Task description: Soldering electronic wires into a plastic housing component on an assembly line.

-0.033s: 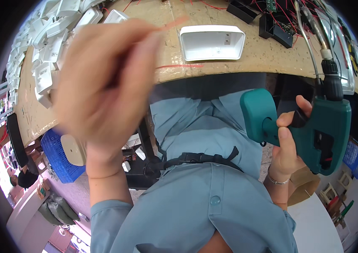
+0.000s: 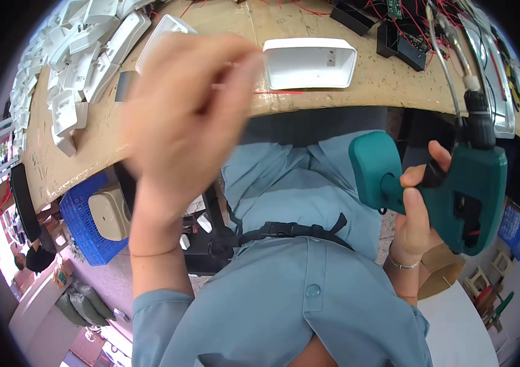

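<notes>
Teal driver point(image 2: 456, 196) is gripped upright by right hand point(image 2: 416, 211), trigger-ready. Left hand point(image 2: 186, 122), blurred, loosely closed on something thin, raised above counter point(image 2: 388, 79) front edge near white tray point(image 2: 309, 61).

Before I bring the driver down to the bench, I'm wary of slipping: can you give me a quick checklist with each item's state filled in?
1. Right hand wrapped firmly round the teal power screwdriver: ok.
2. Left hand clear of the work: not ok, it is raised and blurred over the bench edge.
3. Left hand's contents: cannot tell, blurred.
4. White plastic tray lying open side up on the wooden bench: ok.
5. Driver tip seated: cannot tell, hidden.
</notes>
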`<state>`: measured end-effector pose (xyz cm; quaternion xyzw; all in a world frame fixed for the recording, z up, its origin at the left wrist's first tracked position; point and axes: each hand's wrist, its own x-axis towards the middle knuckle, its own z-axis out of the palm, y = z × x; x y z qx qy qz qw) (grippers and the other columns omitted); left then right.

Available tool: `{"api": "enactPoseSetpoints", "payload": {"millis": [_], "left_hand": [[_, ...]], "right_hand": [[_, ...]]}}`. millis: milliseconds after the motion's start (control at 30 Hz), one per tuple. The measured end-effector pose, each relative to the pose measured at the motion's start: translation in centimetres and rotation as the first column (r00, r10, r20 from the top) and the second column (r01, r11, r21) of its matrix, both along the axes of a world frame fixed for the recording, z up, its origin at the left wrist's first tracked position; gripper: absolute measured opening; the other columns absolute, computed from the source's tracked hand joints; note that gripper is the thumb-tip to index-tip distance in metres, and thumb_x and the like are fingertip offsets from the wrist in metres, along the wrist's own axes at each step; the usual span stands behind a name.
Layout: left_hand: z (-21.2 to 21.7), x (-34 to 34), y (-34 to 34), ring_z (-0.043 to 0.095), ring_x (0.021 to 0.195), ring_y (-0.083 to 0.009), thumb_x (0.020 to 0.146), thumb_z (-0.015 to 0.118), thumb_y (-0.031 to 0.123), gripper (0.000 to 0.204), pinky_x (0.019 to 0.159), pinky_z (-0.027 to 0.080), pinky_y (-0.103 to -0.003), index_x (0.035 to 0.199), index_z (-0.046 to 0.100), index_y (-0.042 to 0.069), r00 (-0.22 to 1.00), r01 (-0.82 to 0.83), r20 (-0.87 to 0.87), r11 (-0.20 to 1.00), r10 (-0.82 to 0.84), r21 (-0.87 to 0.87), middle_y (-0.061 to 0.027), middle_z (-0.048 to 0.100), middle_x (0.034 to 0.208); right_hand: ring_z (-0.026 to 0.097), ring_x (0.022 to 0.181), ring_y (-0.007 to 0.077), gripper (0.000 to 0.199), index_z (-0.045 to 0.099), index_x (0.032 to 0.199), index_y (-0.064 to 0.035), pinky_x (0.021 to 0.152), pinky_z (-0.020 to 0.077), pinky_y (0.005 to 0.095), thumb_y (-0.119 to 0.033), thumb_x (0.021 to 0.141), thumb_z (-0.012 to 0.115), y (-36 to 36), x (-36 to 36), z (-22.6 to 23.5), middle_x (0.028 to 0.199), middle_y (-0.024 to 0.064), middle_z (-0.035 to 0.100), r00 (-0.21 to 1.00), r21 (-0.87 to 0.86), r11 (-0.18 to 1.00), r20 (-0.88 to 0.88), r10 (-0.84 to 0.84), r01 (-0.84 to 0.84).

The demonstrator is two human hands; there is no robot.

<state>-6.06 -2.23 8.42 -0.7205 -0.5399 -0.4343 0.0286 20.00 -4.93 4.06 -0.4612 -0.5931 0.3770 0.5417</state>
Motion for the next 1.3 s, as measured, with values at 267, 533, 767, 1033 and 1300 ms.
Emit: {"api": "enactPoseSetpoints", "payload": {"millis": [267,533,767,1033,1300], "left_hand": [[-7.3,3.0,1.8,0.058,0.068,-0.0189,0.068,0.070,0.007,0.013,0.058,0.041,-0.031,0.079,0.063,0.008,0.997,0.045,-0.068,0.999,-0.044,0.009,-0.0033,0.057,0.077],[-6.6,3.9,3.6,0.054,0.093,-0.0214,0.064,0.069,0.009,0.010,0.080,0.032,-0.037,0.070,0.061,0.008,0.979,-0.081,-0.167,0.978,0.114,0.195,-0.0027,0.058,0.099],[-8.5,4.2,4.5,0.055,0.095,-0.0228,0.064,0.067,0.008,0.008,0.080,0.034,-0.038,0.067,0.060,0.005,0.988,-0.052,-0.138,0.991,0.069,0.121,-0.0036,0.059,0.099],[-9.2,3.8,6.6,0.055,0.091,-0.0268,0.067,0.064,0.000,0.010,0.079,0.037,-0.038,0.074,0.057,-0.001,0.991,0.118,-0.115,0.813,-0.064,0.571,-0.0117,0.057,0.098],[-5.4,4.3,4.0,0.055,0.089,-0.0268,0.068,0.063,0.000,0.009,0.078,0.037,-0.038,0.074,0.057,-0.001,0.971,0.007,-0.239,0.999,-0.018,-0.047,-0.0118,0.057,0.097]], "right_hand": [[0.060,0.080,0.0178,0.056,0.046,0.123,0.0075,0.071,0.0484,0.0283,-0.014,0.076,0.068,-3.8,3.3,-0.7,0.115,0.0200,0.056,0.998,-0.200,0.978,-0.026,0.063,-0.067],[0.060,0.081,0.0148,0.053,0.051,0.123,0.0015,0.070,0.0482,0.0277,-0.017,0.077,0.070,-4.5,4.2,-1.3,0.115,0.0130,0.059,0.919,-0.352,0.897,0.188,0.347,-0.267],[0.060,0.082,0.0140,0.049,0.050,0.124,0.0014,0.071,0.0485,0.0271,-0.008,0.078,0.065,-3.8,2.4,-1.2,0.115,0.0140,0.060,0.927,-0.372,0.888,0.151,0.344,-0.270],[0.060,0.081,0.0138,0.047,0.050,0.123,0.0020,0.076,0.0485,0.0288,-0.006,0.079,0.063,-3.4,1.2,-1.2,0.114,0.0149,0.060,0.938,-0.349,0.899,0.119,0.324,-0.266],[0.059,0.078,0.0130,0.045,0.050,0.121,0.0029,0.073,0.0489,0.0280,-0.007,0.080,0.065,-2.9,0.2,-0.4,0.110,0.0137,0.060,0.964,-0.407,0.892,0.086,0.250,-0.195]]}}
